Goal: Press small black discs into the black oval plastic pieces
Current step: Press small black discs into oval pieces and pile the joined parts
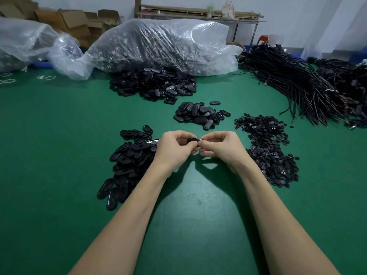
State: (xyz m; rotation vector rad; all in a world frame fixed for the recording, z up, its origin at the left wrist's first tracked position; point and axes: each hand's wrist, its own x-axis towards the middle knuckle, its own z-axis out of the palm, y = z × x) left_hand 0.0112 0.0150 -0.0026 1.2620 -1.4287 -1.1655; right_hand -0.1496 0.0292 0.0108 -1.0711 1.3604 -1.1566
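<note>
— Starting with what holds things: what sits at the back of the green table [59, 135]?

— One big clear plastic bag [158, 46] lies slumped there, stuffed with dark parts, and a heap of black oval pieces [155, 84] spreads from its near side. A second clear bag [21, 42] lies at the far left, and cardboard boxes [75, 20] stand behind both.

— And the hands?

— The left hand [174, 149] and the right hand [220, 147] meet above the middle of the table. Both have their fingers curled, pinching a single oval piece [193, 140] between them, one at each end. Whether a disc sits in it cannot be told.

— Where are the loose parts?

— A pile of ovals [129, 161] lies just left of the left wrist, a smaller oval pile [198, 114] sits beyond the hands, and the small black discs [266, 147] spread in a long patch just right of the right hand. Bundles of black cables [297, 84] crowd the far right.

— Any open room?

— Bare green surface shows between the forearms toward the near edge, and widely at the left.
</note>
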